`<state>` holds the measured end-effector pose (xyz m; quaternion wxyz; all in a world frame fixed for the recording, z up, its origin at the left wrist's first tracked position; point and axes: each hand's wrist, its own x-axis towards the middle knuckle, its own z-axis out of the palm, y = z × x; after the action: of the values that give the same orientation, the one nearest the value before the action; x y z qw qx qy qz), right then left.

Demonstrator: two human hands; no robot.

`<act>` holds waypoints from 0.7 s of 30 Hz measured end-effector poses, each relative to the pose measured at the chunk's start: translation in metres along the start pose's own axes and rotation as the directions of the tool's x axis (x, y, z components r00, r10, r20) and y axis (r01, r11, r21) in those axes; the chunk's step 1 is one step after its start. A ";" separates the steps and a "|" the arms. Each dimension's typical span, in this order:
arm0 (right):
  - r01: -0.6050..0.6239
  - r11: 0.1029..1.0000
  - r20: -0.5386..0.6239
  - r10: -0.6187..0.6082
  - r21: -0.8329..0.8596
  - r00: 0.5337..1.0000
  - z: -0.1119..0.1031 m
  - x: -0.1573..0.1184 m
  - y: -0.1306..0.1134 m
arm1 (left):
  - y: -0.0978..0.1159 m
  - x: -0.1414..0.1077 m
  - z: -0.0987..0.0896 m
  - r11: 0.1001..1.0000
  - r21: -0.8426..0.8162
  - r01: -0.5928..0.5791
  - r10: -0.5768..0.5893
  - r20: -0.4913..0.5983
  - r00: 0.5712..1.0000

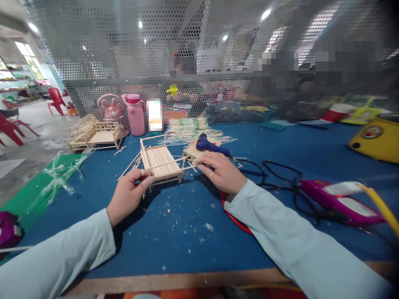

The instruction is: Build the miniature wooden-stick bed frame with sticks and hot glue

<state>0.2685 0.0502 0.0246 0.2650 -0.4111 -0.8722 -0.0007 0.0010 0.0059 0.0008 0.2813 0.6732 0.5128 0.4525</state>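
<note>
A miniature bed-like frame made of thin wooden sticks (160, 160) stands on the blue tabletop in front of me. My left hand (131, 192) is closed in a pinch at its near left corner. From the right, my right hand (223, 171) pinches the end of a thin wooden stick (189, 167), which runs along the near side of the frame. Whether that stick is fixed to the frame, I cannot tell. Just beyond my right hand, a blue glue gun (210, 145) lies over another small slatted wooden piece (190, 150).
Bundled sticks (187, 124) lie at the back, beside a pink bottle (135, 115). Finished-looking stick furniture (102, 137) stands back left. Black cable (264, 174) and a purple-and-white device (339, 201) lie right. A perforated metal screen (124, 54) rises behind.
</note>
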 end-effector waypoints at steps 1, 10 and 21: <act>-0.002 1.000 0.006 0.002 -0.010 1.000 0.000 0.000 -0.001 | 0.000 0.000 0.000 1.000 0.006 -0.002 0.002 0.001 1.000; -0.008 0.999 -0.033 0.007 -0.041 0.999 0.006 0.002 -0.016 | -0.001 0.000 0.002 1.000 -0.010 -0.006 0.006 0.000 1.000; 0.007 0.997 -0.138 -0.018 -0.077 0.990 0.012 0.003 -0.020 | -0.006 0.001 0.003 0.998 -0.035 -0.050 0.050 -0.009 0.999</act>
<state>0.2469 0.0414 0.0199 0.3089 -0.4145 -0.8536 -0.0643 0.0010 0.0095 -0.0052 0.2796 0.6789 0.4887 0.4712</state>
